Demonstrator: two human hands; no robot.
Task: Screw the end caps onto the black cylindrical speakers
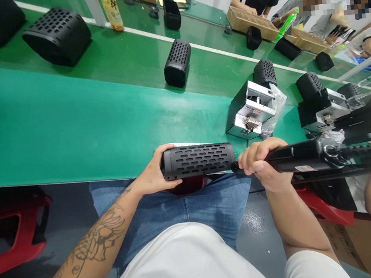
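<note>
My left hand (156, 172) is closed round the left end of a black perforated speaker housing (200, 160), which lies sideways at the near edge of the green bench (57, 124). My right hand (261, 165) is wrapped round a black electric screwdriver (304, 156). The tool lies level, with its tip against the right end of the housing. A cable runs off from the tool to the right.
More black perforated housings (178, 63) (58, 35) (264, 72) lie on the belt behind. A grey screw feeder (251, 113) and a second one (321, 110) stand at the right. Other people work at cardboard boxes (251, 23) across the line. A red stool (14, 227) is at my left.
</note>
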